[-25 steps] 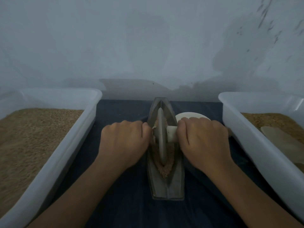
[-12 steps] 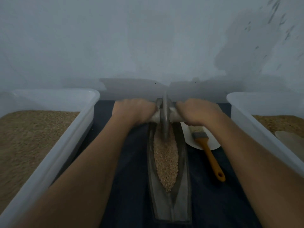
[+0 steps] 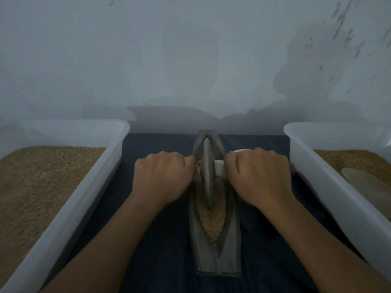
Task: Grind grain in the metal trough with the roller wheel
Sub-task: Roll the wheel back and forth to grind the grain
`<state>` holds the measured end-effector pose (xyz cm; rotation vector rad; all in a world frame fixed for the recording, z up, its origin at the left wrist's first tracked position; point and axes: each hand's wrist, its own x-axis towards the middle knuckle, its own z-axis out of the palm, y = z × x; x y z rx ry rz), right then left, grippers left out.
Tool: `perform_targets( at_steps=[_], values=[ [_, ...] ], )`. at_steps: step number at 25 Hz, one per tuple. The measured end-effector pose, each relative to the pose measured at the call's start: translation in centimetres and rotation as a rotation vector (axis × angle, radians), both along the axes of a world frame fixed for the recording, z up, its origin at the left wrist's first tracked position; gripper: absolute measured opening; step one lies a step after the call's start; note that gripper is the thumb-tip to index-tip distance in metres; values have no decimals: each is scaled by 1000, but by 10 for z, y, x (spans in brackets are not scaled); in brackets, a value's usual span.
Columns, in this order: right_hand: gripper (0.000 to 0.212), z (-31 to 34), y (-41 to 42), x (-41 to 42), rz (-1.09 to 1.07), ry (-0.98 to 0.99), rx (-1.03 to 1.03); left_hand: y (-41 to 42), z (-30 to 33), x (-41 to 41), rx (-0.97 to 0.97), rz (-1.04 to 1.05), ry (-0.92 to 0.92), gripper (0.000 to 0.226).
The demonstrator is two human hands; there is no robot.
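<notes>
A boat-shaped metal trough [image 3: 218, 256] lies lengthwise at the centre of the frame on a dark blue cloth [image 3: 160, 261] that covers the tabletop, its far tip close to the pale wall [image 3: 190, 60]. A band of tan grain [image 3: 211, 220] fills the groove in its middle and lower part. The roller wheel [image 3: 207, 172], a thin grey metal disc, stands upright on edge in the groove, in the upper half of the trough, with its lower rim in the grain. A pale axle handle [image 3: 220, 168] runs through the disc from side to side.

The left hand [image 3: 163, 178] is clenched around the left end of the handle, knuckles up, just left of the disc. The right hand [image 3: 260, 176] grips the right end in the same way, with a short bare length of handle between it and the disc.

A white plastic tub [image 3: 88, 182] holding grain sits at the left edge of the frame, and a second white tub [image 3: 330, 182] with grain and a flat pale scoop-like piece [image 3: 368, 182] sits at the right edge. A sliver of a white dish [image 3: 241, 151] shows just above the right hand.
</notes>
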<state>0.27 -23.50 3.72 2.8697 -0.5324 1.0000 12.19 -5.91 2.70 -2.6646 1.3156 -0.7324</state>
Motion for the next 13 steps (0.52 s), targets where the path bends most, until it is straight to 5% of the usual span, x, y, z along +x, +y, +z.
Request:
perform_targets(
  at_steps=[4, 7, 9, 11, 13],
  values=[
    [43, 23, -46, 67, -65, 354, 170, -48, 28, 66, 58, 196, 434, 39],
    [35, 39, -64, 96, 2, 610, 583, -73, 45, 96, 105, 136, 670, 49],
    [33, 38, -62, 94, -10, 627, 601, -75, 45, 97, 100, 121, 661, 51],
    [33, 32, -54, 81, -41, 566, 329, -66, 35, 82, 91, 167, 481, 57],
    [48, 24, -35, 56, -71, 439, 218, -47, 24, 58, 88, 165, 342, 40]
  ],
)
